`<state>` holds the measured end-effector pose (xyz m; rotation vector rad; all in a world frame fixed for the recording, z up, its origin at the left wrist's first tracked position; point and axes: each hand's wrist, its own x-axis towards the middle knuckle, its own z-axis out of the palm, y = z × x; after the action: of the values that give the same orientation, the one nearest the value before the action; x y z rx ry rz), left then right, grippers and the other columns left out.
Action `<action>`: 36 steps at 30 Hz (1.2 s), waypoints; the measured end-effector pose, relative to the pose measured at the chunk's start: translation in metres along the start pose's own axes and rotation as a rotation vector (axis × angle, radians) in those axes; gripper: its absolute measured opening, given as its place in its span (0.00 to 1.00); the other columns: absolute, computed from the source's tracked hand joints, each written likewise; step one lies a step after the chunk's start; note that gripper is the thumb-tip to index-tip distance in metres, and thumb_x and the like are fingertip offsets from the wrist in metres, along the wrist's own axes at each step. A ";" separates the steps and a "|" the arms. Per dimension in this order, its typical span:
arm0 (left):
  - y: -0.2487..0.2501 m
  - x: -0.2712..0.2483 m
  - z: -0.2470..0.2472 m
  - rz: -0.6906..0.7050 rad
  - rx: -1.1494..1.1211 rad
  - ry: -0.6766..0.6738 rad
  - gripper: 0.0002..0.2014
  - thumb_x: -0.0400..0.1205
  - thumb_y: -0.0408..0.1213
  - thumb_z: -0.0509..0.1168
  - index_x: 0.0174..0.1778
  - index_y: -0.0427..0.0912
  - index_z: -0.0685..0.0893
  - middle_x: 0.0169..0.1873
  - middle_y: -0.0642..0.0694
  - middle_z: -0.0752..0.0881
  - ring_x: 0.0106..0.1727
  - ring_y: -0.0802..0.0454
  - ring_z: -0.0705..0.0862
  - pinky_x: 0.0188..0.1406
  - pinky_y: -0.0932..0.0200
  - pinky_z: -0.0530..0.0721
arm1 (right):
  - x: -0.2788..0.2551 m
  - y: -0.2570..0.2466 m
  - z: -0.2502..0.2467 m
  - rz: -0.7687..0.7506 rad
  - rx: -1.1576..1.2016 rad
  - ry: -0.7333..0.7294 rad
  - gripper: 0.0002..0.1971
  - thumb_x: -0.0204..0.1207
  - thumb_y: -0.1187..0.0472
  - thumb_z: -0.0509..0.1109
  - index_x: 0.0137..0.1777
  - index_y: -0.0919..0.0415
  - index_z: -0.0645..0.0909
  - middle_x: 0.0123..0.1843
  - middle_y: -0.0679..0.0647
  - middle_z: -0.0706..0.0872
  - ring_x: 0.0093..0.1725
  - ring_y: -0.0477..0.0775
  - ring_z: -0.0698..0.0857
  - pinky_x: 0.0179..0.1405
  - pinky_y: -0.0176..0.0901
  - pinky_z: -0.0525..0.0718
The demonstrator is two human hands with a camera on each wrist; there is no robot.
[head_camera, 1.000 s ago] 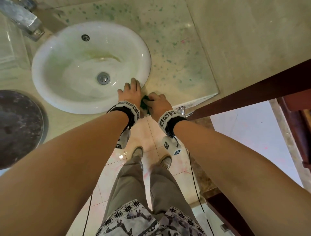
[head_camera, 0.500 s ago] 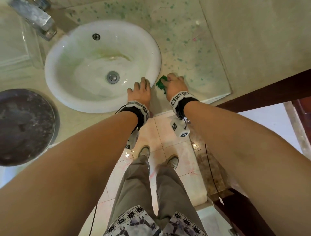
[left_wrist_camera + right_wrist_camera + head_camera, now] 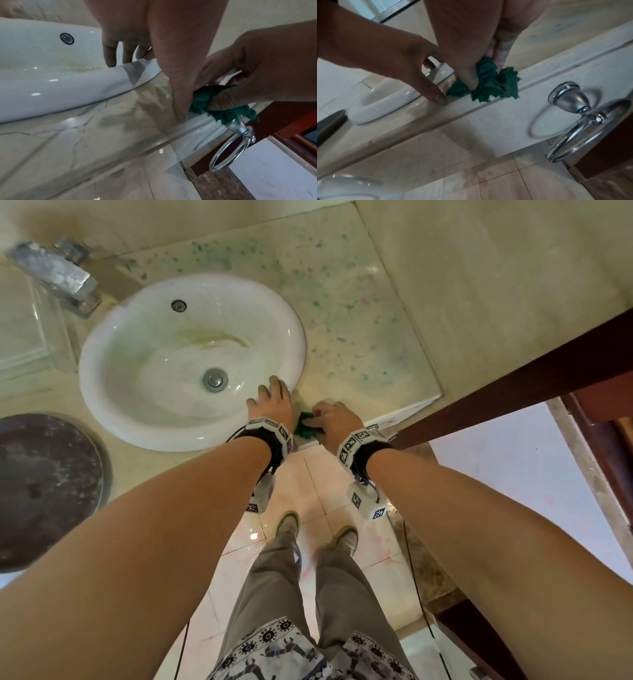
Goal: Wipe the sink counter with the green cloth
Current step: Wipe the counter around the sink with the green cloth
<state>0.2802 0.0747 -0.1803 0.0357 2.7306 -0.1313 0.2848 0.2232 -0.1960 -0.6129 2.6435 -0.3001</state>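
Note:
The green cloth point(image 3: 304, 429) is bunched up at the front edge of the beige marble counter point(image 3: 359, 320), just right of the white sink point(image 3: 298, 337). My right hand point(image 3: 334, 419) grips the cloth point(image 3: 488, 86) between thumb and curled fingers and presses it on the counter's front lip. Beside it, my left hand point(image 3: 274, 402) rests on the sink rim point(image 3: 130, 75) with its fingers point(image 3: 109, 54) straight over the rim and the thumb down at the counter edge, almost touching the cloth point(image 3: 202, 100). Green speckles dot the counter behind my hands.
A metal faucet point(image 3: 58, 275) stands at the back left of the sink. A dark round disc point(image 3: 41, 487) lies on the counter at left. A chrome towel ring point(image 3: 583, 121) hangs on the counter's front face below the cloth. A wooden door frame point(image 3: 513, 392) runs at right.
My right hand has drawn the cloth back from farther in on the counter to the front edge, close beside my left hand. The left hand has stayed on the sink rim.

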 end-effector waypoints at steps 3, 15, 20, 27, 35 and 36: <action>0.003 0.004 -0.007 -0.006 -0.047 0.002 0.40 0.77 0.39 0.71 0.80 0.31 0.57 0.76 0.36 0.63 0.69 0.39 0.71 0.61 0.43 0.76 | -0.003 0.003 -0.005 0.074 0.054 -0.038 0.20 0.77 0.63 0.68 0.67 0.46 0.83 0.63 0.51 0.81 0.59 0.63 0.80 0.55 0.46 0.80; 0.023 0.031 -0.016 -0.034 -0.099 -0.046 0.67 0.55 0.69 0.78 0.81 0.37 0.53 0.77 0.42 0.57 0.72 0.40 0.64 0.59 0.42 0.76 | -0.039 0.080 -0.037 0.510 0.461 0.200 0.22 0.72 0.71 0.67 0.62 0.50 0.86 0.66 0.54 0.85 0.61 0.58 0.85 0.61 0.41 0.83; 0.028 0.034 -0.016 -0.038 -0.043 -0.022 0.69 0.55 0.70 0.77 0.81 0.33 0.52 0.76 0.41 0.58 0.69 0.41 0.66 0.56 0.43 0.79 | -0.039 0.131 -0.049 0.750 0.469 0.381 0.21 0.76 0.67 0.66 0.67 0.51 0.82 0.66 0.59 0.82 0.63 0.61 0.84 0.67 0.48 0.82; 0.035 0.036 -0.004 -0.101 0.091 0.020 0.60 0.66 0.60 0.77 0.82 0.32 0.49 0.79 0.39 0.56 0.70 0.40 0.67 0.54 0.46 0.78 | -0.020 0.157 -0.052 0.882 0.290 0.311 0.19 0.83 0.61 0.61 0.73 0.60 0.75 0.78 0.59 0.65 0.75 0.63 0.67 0.72 0.48 0.68; 0.038 0.033 -0.013 -0.107 0.097 -0.009 0.50 0.72 0.40 0.73 0.82 0.30 0.49 0.80 0.36 0.55 0.68 0.38 0.70 0.57 0.45 0.79 | -0.016 0.166 -0.046 0.762 0.181 0.315 0.19 0.79 0.63 0.63 0.71 0.61 0.75 0.75 0.62 0.71 0.73 0.67 0.70 0.70 0.52 0.69; 0.038 0.032 -0.014 -0.100 0.104 -0.018 0.51 0.71 0.40 0.74 0.82 0.30 0.49 0.80 0.36 0.55 0.68 0.38 0.70 0.57 0.45 0.79 | -0.017 0.167 -0.045 0.749 0.180 0.305 0.21 0.79 0.63 0.63 0.73 0.60 0.74 0.76 0.61 0.70 0.73 0.66 0.70 0.71 0.52 0.70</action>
<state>0.2468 0.1139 -0.1840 -0.0729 2.7061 -0.3010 0.2173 0.3833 -0.1986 0.5233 2.8551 -0.4122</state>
